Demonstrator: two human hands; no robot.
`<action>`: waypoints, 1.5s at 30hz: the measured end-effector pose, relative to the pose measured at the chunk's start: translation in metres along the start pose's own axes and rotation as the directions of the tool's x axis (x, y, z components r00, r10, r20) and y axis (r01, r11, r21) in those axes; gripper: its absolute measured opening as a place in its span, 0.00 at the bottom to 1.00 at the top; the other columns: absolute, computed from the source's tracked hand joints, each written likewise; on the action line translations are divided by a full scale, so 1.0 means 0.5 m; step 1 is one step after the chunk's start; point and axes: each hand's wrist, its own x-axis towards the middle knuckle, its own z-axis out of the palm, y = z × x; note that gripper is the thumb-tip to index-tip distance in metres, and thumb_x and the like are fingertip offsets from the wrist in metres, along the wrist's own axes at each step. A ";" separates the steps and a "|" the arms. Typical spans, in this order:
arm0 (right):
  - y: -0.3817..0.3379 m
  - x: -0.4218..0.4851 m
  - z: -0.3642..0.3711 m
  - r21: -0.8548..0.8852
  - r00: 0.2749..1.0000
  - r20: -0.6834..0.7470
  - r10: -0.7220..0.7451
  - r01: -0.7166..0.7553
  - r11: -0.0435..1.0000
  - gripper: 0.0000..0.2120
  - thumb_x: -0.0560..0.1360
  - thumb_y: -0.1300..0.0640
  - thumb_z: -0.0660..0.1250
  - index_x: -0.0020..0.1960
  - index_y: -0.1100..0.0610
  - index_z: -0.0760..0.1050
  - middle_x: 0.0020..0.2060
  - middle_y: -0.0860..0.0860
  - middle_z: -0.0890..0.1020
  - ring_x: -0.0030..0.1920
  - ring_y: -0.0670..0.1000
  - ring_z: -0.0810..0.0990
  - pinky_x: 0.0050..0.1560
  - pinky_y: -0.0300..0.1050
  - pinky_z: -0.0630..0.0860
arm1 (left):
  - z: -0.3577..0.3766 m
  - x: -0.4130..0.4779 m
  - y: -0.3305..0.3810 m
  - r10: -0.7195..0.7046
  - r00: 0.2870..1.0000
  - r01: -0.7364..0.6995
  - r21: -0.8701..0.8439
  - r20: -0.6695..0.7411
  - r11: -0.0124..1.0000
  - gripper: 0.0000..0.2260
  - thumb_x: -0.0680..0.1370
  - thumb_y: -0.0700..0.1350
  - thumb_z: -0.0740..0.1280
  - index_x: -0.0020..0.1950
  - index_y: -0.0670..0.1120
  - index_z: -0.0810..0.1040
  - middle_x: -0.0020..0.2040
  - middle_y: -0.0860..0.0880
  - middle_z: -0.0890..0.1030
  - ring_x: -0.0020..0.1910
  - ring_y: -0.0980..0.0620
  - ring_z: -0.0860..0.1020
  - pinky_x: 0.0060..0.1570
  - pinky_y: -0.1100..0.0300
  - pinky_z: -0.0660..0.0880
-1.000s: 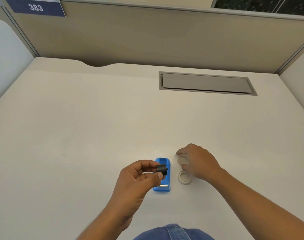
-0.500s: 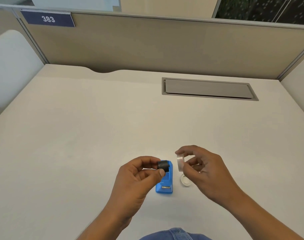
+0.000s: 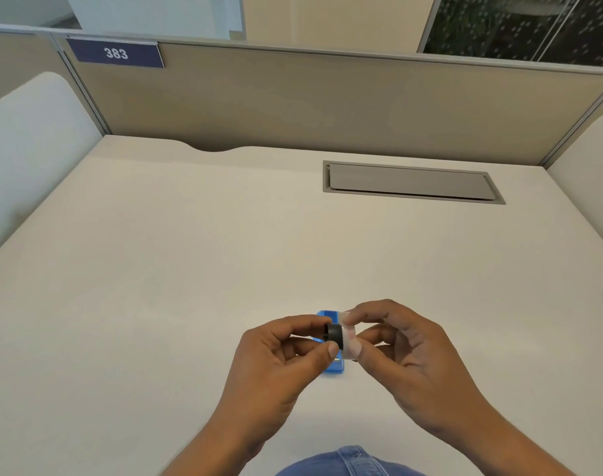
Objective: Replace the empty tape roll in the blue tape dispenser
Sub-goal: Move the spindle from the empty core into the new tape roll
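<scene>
My left hand pinches a small black spool core between thumb and fingers. A clear tape roll is held on edge in my right hand, and its open side touches the end of the black core. Both hands meet just above the blue tape dispenser, which lies on the white desk and is mostly hidden behind them. The other roll seen earlier on the desk is hidden behind my right hand.
A grey cable hatch is set into the desk at the back right. Beige partition walls close off the desk at the back and sides. My blue jeans show at the bottom edge.
My right hand picked one tape roll off the desk, lifted it and brought it left against the black core. My left hand rose slightly with the core.
</scene>
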 end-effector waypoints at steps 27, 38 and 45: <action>0.001 -0.024 -0.004 -0.102 0.988 -0.144 0.056 -0.071 0.992 0.09 0.70 0.64 0.75 0.40 0.50 0.85 0.34 0.48 0.87 0.33 0.46 0.83 0.36 0.35 0.78 | -0.003 -0.024 -0.007 0.011 0.999 -0.010 -0.024 0.039 1.000 0.09 0.68 0.44 0.76 0.48 0.49 0.87 0.44 0.48 0.88 0.39 0.51 0.85 0.41 0.65 0.79; 0.020 -0.015 -0.005 -0.087 0.988 -0.126 0.092 -0.103 0.991 0.11 0.70 0.65 0.76 0.42 0.49 0.86 0.36 0.47 0.88 0.37 0.47 0.85 0.37 0.34 0.78 | 0.003 -0.003 -0.028 0.032 0.999 -0.028 0.103 -0.037 0.994 0.09 0.74 0.39 0.73 0.44 0.54 0.87 0.42 0.53 0.88 0.42 0.51 0.85 0.40 0.62 0.81; 0.066 0.011 -0.006 -0.244 0.981 -0.167 0.104 -0.143 0.959 0.09 0.71 0.61 0.75 0.39 0.47 0.84 0.36 0.42 0.85 0.35 0.44 0.82 0.33 0.31 0.74 | 0.002 0.037 -0.066 0.101 0.991 -0.071 0.296 -0.086 0.953 0.07 0.74 0.41 0.74 0.42 0.54 0.85 0.37 0.61 0.80 0.30 0.57 0.70 0.32 0.67 0.70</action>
